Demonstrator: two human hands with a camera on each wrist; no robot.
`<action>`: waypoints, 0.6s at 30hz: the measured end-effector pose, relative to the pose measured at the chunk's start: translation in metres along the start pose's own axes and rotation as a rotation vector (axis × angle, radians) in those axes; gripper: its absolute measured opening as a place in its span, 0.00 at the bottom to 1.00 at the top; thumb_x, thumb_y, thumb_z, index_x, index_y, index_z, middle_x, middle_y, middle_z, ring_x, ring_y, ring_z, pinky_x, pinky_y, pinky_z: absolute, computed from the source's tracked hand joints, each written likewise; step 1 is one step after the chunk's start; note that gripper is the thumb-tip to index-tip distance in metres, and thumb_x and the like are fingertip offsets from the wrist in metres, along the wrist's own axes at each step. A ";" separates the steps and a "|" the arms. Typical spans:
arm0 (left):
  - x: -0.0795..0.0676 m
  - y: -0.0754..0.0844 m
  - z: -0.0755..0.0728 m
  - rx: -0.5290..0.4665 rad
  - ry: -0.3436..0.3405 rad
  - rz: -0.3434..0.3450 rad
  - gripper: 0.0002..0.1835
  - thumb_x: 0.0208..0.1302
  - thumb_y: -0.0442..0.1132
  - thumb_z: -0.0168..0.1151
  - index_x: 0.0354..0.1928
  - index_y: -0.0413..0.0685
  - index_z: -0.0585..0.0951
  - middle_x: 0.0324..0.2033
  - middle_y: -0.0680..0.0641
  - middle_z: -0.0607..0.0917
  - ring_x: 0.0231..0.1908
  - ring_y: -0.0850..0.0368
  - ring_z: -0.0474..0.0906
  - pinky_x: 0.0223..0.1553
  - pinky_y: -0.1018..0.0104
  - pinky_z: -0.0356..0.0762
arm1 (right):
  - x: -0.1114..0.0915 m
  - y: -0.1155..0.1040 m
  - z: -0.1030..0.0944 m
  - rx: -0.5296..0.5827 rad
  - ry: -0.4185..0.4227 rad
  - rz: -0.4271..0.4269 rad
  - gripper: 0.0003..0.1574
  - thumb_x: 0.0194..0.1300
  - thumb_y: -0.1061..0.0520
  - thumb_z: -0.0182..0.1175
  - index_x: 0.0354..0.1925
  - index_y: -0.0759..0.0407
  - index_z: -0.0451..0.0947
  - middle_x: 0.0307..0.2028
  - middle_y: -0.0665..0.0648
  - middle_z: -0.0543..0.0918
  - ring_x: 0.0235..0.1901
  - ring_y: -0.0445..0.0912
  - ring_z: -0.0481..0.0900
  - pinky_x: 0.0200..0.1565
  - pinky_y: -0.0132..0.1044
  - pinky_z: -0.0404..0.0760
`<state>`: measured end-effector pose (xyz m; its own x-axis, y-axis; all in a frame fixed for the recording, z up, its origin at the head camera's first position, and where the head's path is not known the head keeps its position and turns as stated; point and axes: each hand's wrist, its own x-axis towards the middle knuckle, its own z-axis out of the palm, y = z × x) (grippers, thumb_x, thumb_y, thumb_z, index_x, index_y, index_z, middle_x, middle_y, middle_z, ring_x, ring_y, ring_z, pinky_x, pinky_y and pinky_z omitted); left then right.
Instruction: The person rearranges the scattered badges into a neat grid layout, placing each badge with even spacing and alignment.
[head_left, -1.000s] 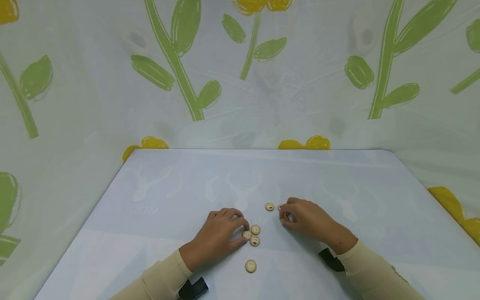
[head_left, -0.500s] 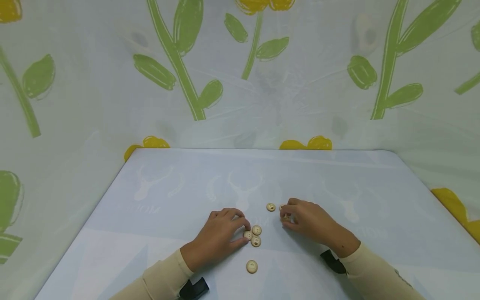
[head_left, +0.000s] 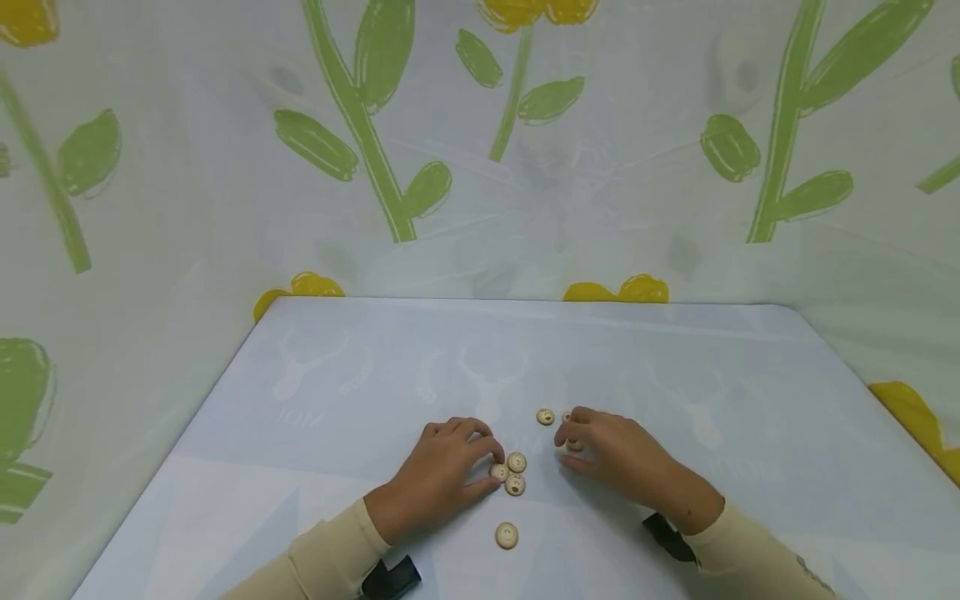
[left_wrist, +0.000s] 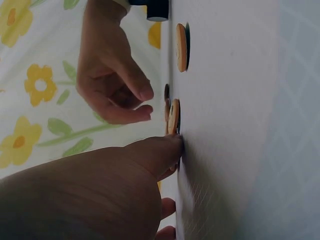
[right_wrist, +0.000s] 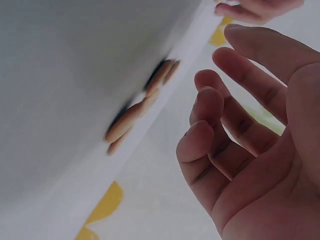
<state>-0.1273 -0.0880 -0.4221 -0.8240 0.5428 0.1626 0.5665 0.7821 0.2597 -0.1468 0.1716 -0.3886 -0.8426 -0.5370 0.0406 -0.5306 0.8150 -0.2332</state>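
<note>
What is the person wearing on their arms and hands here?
Both hands, the left hand and the right hand, are bare, with no gloves or rings visible. Each arm has a long cream sleeve that ends at the wrist. A small black device sits under the left wrist, and a similar black one under the right.

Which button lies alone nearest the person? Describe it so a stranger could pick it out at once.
Start at the pale blue table and find the left hand, whose fingertips meet a cluster of three buttons. Look from that cluster toward the person: the lone button lies there between the two forearms. Unlike its neighbours, it touches no other button and no hand.
</note>
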 end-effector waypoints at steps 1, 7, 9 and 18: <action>0.000 0.000 0.000 0.000 -0.001 -0.001 0.11 0.64 0.56 0.67 0.45 0.67 0.83 0.53 0.55 0.81 0.60 0.53 0.75 0.54 0.50 0.71 | -0.001 -0.002 -0.001 0.003 0.002 -0.016 0.08 0.58 0.52 0.73 0.37 0.46 0.84 0.38 0.45 0.82 0.34 0.37 0.80 0.39 0.35 0.83; 0.000 0.000 0.000 0.005 -0.002 0.003 0.11 0.64 0.56 0.67 0.45 0.67 0.82 0.53 0.55 0.81 0.60 0.54 0.75 0.54 0.51 0.71 | -0.005 -0.017 -0.002 -0.013 -0.004 -0.075 0.11 0.57 0.51 0.74 0.40 0.46 0.85 0.35 0.45 0.79 0.31 0.35 0.75 0.35 0.31 0.80; 0.000 0.000 -0.001 0.005 -0.002 0.006 0.11 0.64 0.56 0.67 0.46 0.67 0.82 0.54 0.55 0.81 0.60 0.54 0.75 0.55 0.51 0.71 | -0.005 -0.022 -0.003 -0.021 -0.014 -0.082 0.12 0.57 0.51 0.74 0.41 0.46 0.85 0.36 0.45 0.80 0.31 0.35 0.75 0.34 0.30 0.79; -0.001 -0.001 -0.001 0.019 0.012 0.019 0.11 0.64 0.57 0.67 0.45 0.67 0.82 0.53 0.56 0.81 0.60 0.54 0.75 0.54 0.51 0.71 | -0.009 -0.033 0.000 -0.028 -0.023 -0.166 0.14 0.57 0.51 0.74 0.43 0.44 0.85 0.36 0.45 0.80 0.30 0.33 0.76 0.32 0.29 0.78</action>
<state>-0.1274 -0.0895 -0.4214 -0.8129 0.5542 0.1789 0.5823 0.7772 0.2386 -0.1217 0.1494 -0.3811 -0.7413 -0.6691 0.0534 -0.6646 0.7204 -0.1983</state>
